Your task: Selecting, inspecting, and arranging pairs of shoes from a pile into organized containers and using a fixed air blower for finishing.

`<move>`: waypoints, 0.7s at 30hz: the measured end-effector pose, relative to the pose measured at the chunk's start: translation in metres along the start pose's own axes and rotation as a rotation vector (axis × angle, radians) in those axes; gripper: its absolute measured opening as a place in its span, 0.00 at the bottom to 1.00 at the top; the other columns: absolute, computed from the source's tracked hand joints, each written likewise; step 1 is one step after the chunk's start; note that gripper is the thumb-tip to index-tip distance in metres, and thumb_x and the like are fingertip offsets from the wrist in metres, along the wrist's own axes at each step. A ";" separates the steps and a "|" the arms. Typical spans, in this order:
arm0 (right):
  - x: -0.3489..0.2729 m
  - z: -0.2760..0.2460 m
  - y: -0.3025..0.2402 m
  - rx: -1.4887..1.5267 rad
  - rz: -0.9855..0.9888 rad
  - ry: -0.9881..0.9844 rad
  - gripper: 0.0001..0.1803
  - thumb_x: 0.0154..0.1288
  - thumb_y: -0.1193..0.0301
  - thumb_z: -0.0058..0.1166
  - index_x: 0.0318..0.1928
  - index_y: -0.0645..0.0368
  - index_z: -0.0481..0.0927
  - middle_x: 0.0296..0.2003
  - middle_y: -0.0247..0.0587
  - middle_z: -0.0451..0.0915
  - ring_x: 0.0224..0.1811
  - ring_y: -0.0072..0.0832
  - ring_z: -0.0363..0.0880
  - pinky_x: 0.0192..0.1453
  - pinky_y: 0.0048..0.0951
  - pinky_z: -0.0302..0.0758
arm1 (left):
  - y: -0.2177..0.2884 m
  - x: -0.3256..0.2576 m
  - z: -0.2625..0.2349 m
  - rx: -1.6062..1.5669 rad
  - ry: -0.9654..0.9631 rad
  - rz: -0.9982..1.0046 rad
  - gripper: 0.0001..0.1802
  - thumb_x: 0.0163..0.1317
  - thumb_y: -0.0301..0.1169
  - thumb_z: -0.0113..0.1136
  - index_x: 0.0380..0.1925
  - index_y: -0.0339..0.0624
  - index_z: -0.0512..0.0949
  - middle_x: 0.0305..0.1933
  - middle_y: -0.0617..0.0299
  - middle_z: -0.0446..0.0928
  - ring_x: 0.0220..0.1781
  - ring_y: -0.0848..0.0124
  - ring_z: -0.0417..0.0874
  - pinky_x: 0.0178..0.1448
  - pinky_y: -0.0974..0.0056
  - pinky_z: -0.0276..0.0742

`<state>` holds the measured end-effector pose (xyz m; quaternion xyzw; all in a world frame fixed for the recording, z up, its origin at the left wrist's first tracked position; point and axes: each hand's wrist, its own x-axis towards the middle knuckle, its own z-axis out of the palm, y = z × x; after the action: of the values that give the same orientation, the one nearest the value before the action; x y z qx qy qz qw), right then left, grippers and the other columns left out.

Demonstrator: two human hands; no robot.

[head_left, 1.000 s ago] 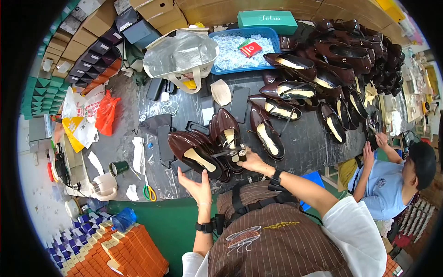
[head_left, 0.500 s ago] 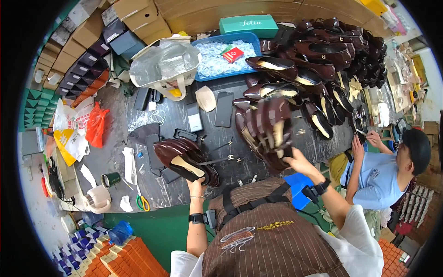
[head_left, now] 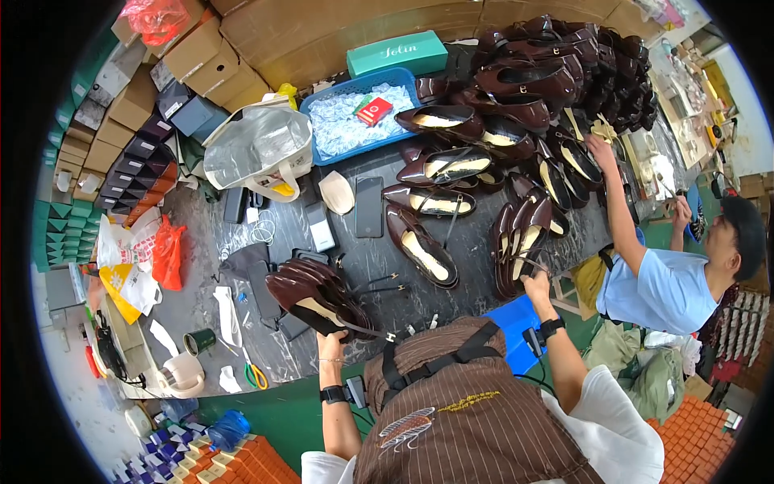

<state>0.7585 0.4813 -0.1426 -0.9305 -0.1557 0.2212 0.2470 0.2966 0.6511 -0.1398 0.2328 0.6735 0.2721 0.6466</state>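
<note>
My left hand (head_left: 330,345) is closed on the heel end of a nested stack of glossy dark-red shoes (head_left: 310,292), near the table's front edge. Their pale insoles and loose straps show. Farther right, my right hand (head_left: 536,284) grips the back of a second bunch of dark-red shoes (head_left: 509,242), lined up side by side with toes pointing away. Between the two bunches a single dark-red shoe (head_left: 401,224) lies with its strap loose. Other shoes (head_left: 439,165) lie just beyond it. My palms and some fingers are hidden by the shoes.
A large shoe pile (head_left: 556,73) fills the back right. Behind are a blue basket (head_left: 314,121), a teal box (head_left: 399,52) and a white bag (head_left: 258,145). Phone (head_left: 369,207) and scissors (head_left: 256,376) lie on the black table. At right, a co-worker's arm (head_left: 621,210) reaches over the table.
My right hand has carried its bunch of shoes rightward, and a single shoe now shows where they were. My left hand keeps its stack. The co-worker's arm has reached toward the pile.
</note>
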 end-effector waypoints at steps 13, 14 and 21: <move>-0.012 0.099 -0.118 -0.509 -0.458 -0.574 0.23 0.58 0.67 0.54 0.53 0.62 0.73 0.40 0.55 0.82 0.45 0.48 0.82 0.49 0.43 0.78 | 0.006 0.016 0.004 0.038 0.131 -0.128 0.28 0.48 0.15 0.56 0.52 0.41 0.70 0.44 0.59 0.77 0.40 0.60 0.82 0.33 0.58 0.81; -0.007 0.116 -0.109 -0.531 -0.477 -0.589 0.23 0.57 0.68 0.55 0.53 0.62 0.73 0.41 0.56 0.82 0.45 0.49 0.82 0.49 0.44 0.78 | 0.012 0.012 0.010 0.044 0.124 -0.125 0.28 0.48 0.15 0.56 0.52 0.41 0.70 0.44 0.59 0.77 0.40 0.60 0.82 0.33 0.58 0.81; -0.056 0.134 -0.128 -0.307 -0.567 -0.847 0.19 0.60 0.64 0.54 0.45 0.68 0.74 0.38 0.65 0.80 0.42 0.58 0.80 0.49 0.52 0.77 | 0.044 -0.028 0.032 0.541 0.422 0.696 0.48 0.51 0.22 0.62 0.70 0.37 0.48 0.71 0.43 0.56 0.74 0.51 0.56 0.75 0.50 0.49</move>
<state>0.6223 0.6176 -0.1607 -0.7065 -0.5177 0.4770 0.0735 0.3283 0.6670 -0.0902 0.5435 0.7186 0.3286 0.2832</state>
